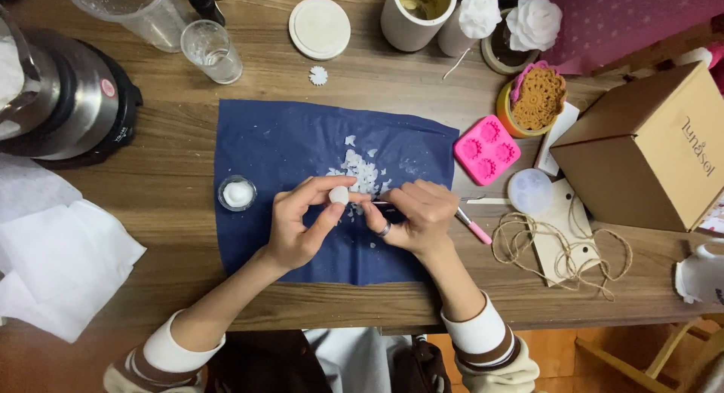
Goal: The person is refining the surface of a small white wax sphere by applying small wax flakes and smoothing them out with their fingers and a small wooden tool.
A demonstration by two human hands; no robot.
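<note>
Two hands are working over a wooden table (422,99), above a dark blue sheet (271,144) that is lying flat on it. A brown cardboard box (648,148) is standing at the right edge, with a pink mould (486,149) between it and the sheet. The left hand (296,223) is pinching a small white wax piece (338,194) between thumb and fingertips. The right hand (415,216) is closing around a pink-handled tool (473,228), its thin tip touching the piece. White shavings (360,169) are lying just behind the piece.
</note>
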